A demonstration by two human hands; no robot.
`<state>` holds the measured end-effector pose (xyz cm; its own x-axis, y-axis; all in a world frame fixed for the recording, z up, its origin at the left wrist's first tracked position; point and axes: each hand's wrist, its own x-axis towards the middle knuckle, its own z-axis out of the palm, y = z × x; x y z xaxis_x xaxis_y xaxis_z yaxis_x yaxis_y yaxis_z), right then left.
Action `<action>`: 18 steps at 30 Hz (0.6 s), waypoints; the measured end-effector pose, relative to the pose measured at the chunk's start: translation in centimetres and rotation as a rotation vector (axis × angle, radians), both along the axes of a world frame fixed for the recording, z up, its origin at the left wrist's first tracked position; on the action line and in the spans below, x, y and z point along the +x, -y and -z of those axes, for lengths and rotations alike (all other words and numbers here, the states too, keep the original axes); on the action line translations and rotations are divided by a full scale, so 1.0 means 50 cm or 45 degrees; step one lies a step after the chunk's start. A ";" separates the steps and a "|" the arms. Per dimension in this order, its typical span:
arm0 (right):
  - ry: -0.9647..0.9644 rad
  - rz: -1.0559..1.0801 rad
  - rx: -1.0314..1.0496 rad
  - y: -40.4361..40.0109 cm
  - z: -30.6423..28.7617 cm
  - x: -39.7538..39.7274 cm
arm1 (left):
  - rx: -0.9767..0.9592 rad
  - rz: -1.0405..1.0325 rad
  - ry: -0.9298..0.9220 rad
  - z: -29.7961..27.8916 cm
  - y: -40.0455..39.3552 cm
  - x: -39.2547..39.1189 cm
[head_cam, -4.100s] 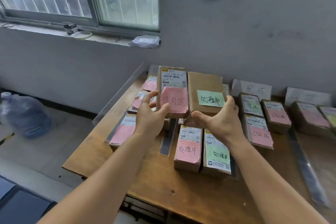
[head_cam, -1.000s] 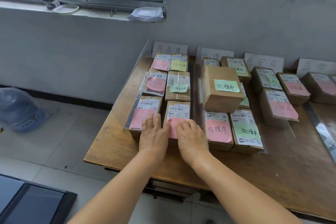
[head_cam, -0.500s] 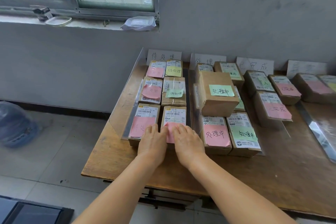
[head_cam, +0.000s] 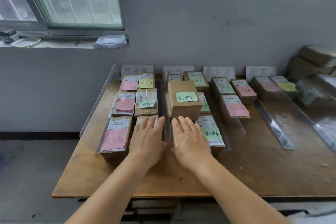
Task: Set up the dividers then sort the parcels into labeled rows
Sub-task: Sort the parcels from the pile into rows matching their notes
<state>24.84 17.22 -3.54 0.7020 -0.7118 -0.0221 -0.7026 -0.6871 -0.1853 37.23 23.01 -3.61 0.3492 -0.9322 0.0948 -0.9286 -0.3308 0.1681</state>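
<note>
Parcels sorted in labelled rows on a wooden counter, both hands flat on the nearest ones

From large to small: the counter fills the lower centre of the frame; clear dividers split it into rows headed by white label cards along the wall; brown parcels with pink and green notes lie in each row; the left hand and right hand, fingers straight and released, rest on front parcels either side of the middle divider

The table is worn matt wood. The parcels are matt brown cardboard with paper notes. The dividers are clear glossy plastic.
</note>
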 end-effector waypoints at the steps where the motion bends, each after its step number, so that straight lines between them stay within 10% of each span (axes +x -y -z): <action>1: 0.004 0.023 0.001 0.007 -0.006 -0.023 | 0.006 0.018 0.014 -0.008 0.007 -0.020; 18: 0.016 0.333 -0.054 0.123 -0.056 -0.594 | -0.003 0.265 -0.104 -0.059 0.155 -0.576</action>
